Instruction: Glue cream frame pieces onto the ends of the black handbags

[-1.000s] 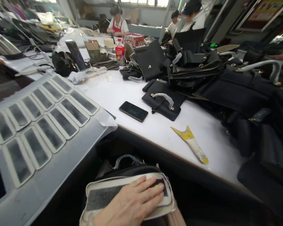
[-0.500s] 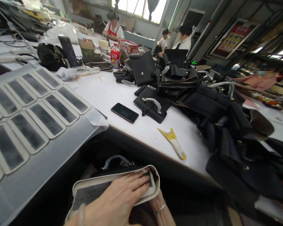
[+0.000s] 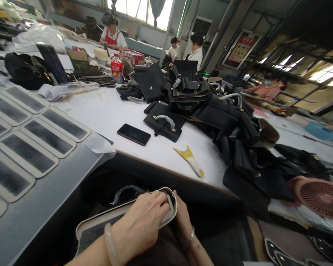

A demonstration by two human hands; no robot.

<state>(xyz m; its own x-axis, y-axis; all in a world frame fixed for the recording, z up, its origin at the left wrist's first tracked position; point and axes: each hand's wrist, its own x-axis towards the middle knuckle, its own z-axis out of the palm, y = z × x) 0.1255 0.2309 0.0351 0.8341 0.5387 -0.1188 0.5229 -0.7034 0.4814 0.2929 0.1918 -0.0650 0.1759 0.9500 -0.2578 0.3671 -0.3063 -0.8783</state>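
A black bag (image 3: 100, 218) with a pale-edged base lies in front of me, below the table edge. Its handle (image 3: 129, 189), wrapped in clear film, sticks up behind. My left hand (image 3: 144, 218), with a pale bangle on its wrist, lies over the base panel; its fingers are bent near the rounded right end. My right hand (image 3: 181, 218) holds that end from outside, its thumb side by the rim and most of its fingers hidden behind the bag.
Rows of grey-framed dark panels (image 3: 29, 151) cover the left table. On the white table are a phone (image 3: 133, 134), a yellow-ended tool (image 3: 190, 160) and a heap of black bags (image 3: 224, 114). A pink fan (image 3: 324, 197) is at right. People sit farther back.
The view has turned right, bringing the fan into sight. My left fingers, spread flat before, are now bent at the bag's end. My right hand shows more beside the rim.
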